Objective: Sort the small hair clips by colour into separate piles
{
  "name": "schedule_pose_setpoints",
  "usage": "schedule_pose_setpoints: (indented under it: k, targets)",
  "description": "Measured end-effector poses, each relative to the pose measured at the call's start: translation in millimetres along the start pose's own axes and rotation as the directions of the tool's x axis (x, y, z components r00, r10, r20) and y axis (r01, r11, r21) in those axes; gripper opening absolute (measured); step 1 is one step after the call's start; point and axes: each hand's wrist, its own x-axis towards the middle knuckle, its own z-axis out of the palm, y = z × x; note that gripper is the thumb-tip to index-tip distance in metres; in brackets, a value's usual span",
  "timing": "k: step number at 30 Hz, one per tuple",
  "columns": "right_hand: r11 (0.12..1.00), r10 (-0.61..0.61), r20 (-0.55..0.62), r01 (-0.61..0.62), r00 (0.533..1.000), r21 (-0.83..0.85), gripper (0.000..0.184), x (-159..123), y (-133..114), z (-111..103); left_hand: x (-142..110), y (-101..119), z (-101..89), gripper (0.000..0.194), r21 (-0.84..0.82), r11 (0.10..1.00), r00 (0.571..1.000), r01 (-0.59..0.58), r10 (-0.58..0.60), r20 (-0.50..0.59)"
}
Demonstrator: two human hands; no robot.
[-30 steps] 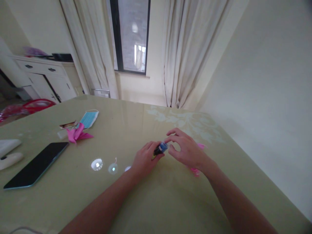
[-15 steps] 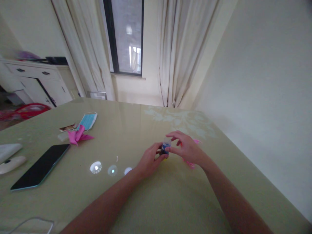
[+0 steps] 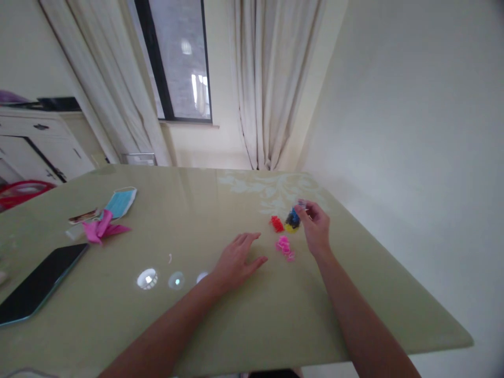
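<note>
My right hand [image 3: 317, 226] is closed on a small clear container [image 3: 293, 218] with blue and dark stuff in it, pinched near its top between thumb and fingers. Something yellow [image 3: 290, 228] shows at its lower end; whether it is inside or beneath, I cannot tell. Just left of the container lies a red clump of small pieces [image 3: 277, 224]. Nearer to me is a pink clump of looped bits [image 3: 285, 248], perhaps small bands. My left hand [image 3: 240, 260] rests low over the table left of the pink clump, fingers apart and holding nothing.
On the left of the glossy table [image 3: 236, 331] lie a dark tablet [image 3: 43, 281], a pink folded-paper shape [image 3: 103, 227] and a blue face mask [image 3: 121, 202]. Bright light reflections show near my left forearm. A wall [image 3: 413, 157] runs along the right side.
My right hand has carried the container to the right, and my left hand has let go of it and opened. The red and pink clumps are now uncovered. The view has turned right.
</note>
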Motion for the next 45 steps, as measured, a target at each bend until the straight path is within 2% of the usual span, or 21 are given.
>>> schedule_pose_setpoints:
  k: [5, 8, 12, 15, 18, 21, 25, 31, 34, 38, 41, 45]
  targets:
    - [0.998, -0.028, -0.058, 0.025, 0.998, -0.057, 0.055, -3.7, 7.2, 7.1, 21.9, 31.4, 30.8, 0.073, 0.091, 0.989, 0.99, -0.114, 0.106, 0.088]
    - [0.999, -0.033, -0.079, 0.029, 0.996, -0.043, 0.057, -5.4, 10.3, 9.6, 42.4, 43.4, 53.7, 0.06, 0.185, 0.976, 0.99, -0.116, 0.098, 0.106]
    - [0.998, -0.037, -0.125, 0.031, 0.992, -0.053, 0.057, -6.1, 13.1, 10.1, 59.9, 44.0, 72.9, 0.046, 0.221, 0.97, 0.987, -0.1, 0.068, 0.145]
    - [0.998, -0.031, -0.156, 0.022, 0.987, -0.063, 0.06, -5.5, 12.0, 9.4, 60.2, 39.9, 72.7, 0.043, 0.211, 0.973, 0.989, -0.097, 0.07, 0.132]
    - [0.998, -0.033, -0.176, 0.022, 0.984, -0.067, 0.059, -5.1, 9.8, 9.4, 53.7, 37.0, 64.7, 0.048, 0.2, 0.976, 0.995, -0.092, 0.079, 0.068]
    - [0.998, -0.027, -0.189, 0.015, 0.982, -0.065, 0.058, -5.8, 9.1, 10.5, 46.6, 35.2, 57.3, 0.036, 0.209, 0.973, 0.995, -0.098, 0.094, 0.028]
    - [0.997, -0.032, -0.159, 0.02, 0.987, -0.075, 0.055, -8.2, 9.4, 12.8, 42.0, 32.3, 55.8, 0.023, 0.261, 0.956, 0.991, -0.133, 0.13, 0.029]
    - [0.996, -0.071, -0.151, 0.064, 0.986, -0.055, 0.052, -10.2, 7.1, 14.1, 46.4, 31.3, 56.2, 0.034, 0.264, 0.954, 0.99, -0.143, 0.142, 0.025]
    - [0.996, -0.077, -0.152, 0.068, 0.985, -0.062, 0.052, -10.8, 6.5, 13.9, 52.3, 32.0, 57.3, 0.041, 0.248, 0.953, 0.985, -0.172, 0.165, 0.05]
    - [0.995, -0.062, -0.156, 0.048, 0.986, -0.088, 0.054, -10.9, 9.0, 13.2, 60.5, 29.6, 62.8, 0.027, 0.216, 0.96, 0.982, -0.177, 0.155, 0.112]
    - [0.993, -0.052, -0.159, 0.034, 0.986, -0.113, 0.058, -10.0, 12.6, 12.7, 63.5, 24.6, 66.6, 0.027, 0.188, 0.961, 0.972, -0.202, 0.174, 0.157]
    - [0.992, -0.066, -0.161, 0.047, 0.985, -0.117, 0.057, -9.2, 17.8, 13.1, 61.6, 14.2, 65.5, 0.028, 0.271, 0.937, 0.963, -0.22, 0.164, 0.216]
